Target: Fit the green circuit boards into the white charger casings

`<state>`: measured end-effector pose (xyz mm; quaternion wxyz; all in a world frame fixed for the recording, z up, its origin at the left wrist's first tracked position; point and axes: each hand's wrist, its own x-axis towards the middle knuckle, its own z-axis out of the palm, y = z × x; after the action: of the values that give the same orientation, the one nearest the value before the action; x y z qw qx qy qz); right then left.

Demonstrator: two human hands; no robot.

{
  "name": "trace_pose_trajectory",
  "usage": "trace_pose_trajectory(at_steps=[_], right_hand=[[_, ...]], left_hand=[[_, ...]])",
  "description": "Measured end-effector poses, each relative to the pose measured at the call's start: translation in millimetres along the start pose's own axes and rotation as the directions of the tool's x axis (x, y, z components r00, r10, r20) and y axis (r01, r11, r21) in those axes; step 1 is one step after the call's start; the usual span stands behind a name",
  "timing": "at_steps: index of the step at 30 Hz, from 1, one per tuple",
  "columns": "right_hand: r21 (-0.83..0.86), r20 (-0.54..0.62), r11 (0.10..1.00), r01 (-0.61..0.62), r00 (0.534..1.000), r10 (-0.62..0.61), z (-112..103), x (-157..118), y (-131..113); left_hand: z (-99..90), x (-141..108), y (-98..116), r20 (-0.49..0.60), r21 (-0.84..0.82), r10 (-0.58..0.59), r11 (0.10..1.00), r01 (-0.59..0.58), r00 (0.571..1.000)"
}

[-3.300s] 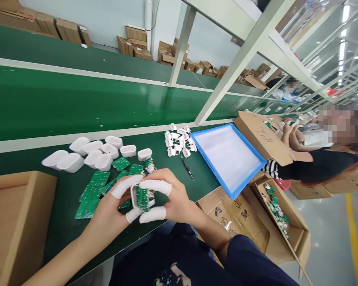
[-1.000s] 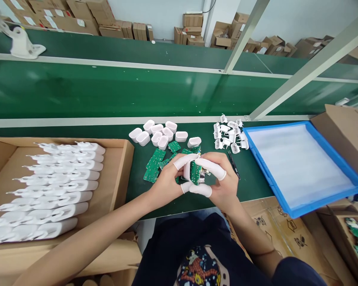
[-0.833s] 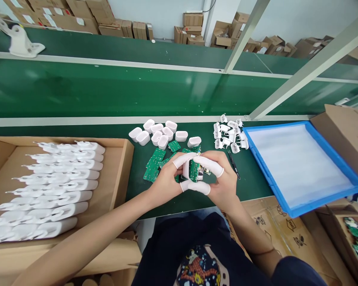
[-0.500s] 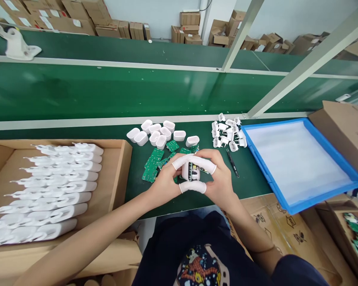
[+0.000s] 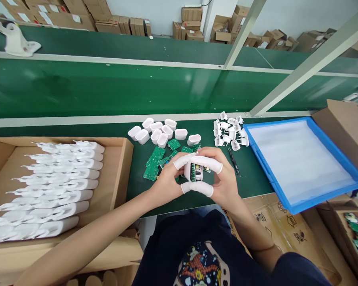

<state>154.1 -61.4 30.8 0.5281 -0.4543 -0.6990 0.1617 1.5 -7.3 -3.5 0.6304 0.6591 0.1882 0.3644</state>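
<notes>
Between my two hands is a white plastic housing (image 5: pixel 187 171) with a green circuit board (image 5: pixel 193 173) showing at its open side. My left hand (image 5: pixel 170 174) grips it from the left, thumb below and index finger above. From the right, my right hand (image 5: pixel 223 176) closes on the same housing, its thumb and finger at the top and bottom edges. White finger cots cover thumbs and index fingertips. Just beyond my hands lie loose green circuit boards (image 5: pixel 156 157) and several white plastic cups (image 5: pixel 162 140). Part of the held piece is hidden behind the fingers.
At left, a cardboard box (image 5: pixel 123 171) holds rows of white moulded parts (image 5: pixel 74 174). White plug parts (image 5: pixel 231 130) and black tweezers (image 5: pixel 234 162) lie right of my hands. A blue-rimmed tray (image 5: pixel 268 178) stands further right, beside a cardboard carton (image 5: pixel 346 127). A slanted metal post (image 5: pixel 298 67) rises behind.
My right hand has shifted slightly right, and its fingers lie a little differently on the housing. Both hands still hold it. The whole view has moved slightly.
</notes>
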Motion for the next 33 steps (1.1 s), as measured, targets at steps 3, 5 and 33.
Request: trace_pose_trajectory(at_steps=[3,5,33], right_hand=[[0.052,-0.02,0.998,-0.046,0.999,0.047,4.1,-5.3,2.6],[0.089,-0.024,0.994,-0.069,0.997,0.071,7.0,-8.5,4.2],[0.045,0.024,0.996,-0.075,0.997,0.074,-19.3,-15.4,-1.9]], left_hand=[[0.5,0.1,2.0,-0.005,0.005,0.003,1.0,-0.003,1.0],[1.0,0.2,3.1,-0.007,0.008,-0.001,1.0,0.001,1.0],[0.3,-2.7,4.0,0.052,0.27,0.21,0.938,-0.216,0.976]])
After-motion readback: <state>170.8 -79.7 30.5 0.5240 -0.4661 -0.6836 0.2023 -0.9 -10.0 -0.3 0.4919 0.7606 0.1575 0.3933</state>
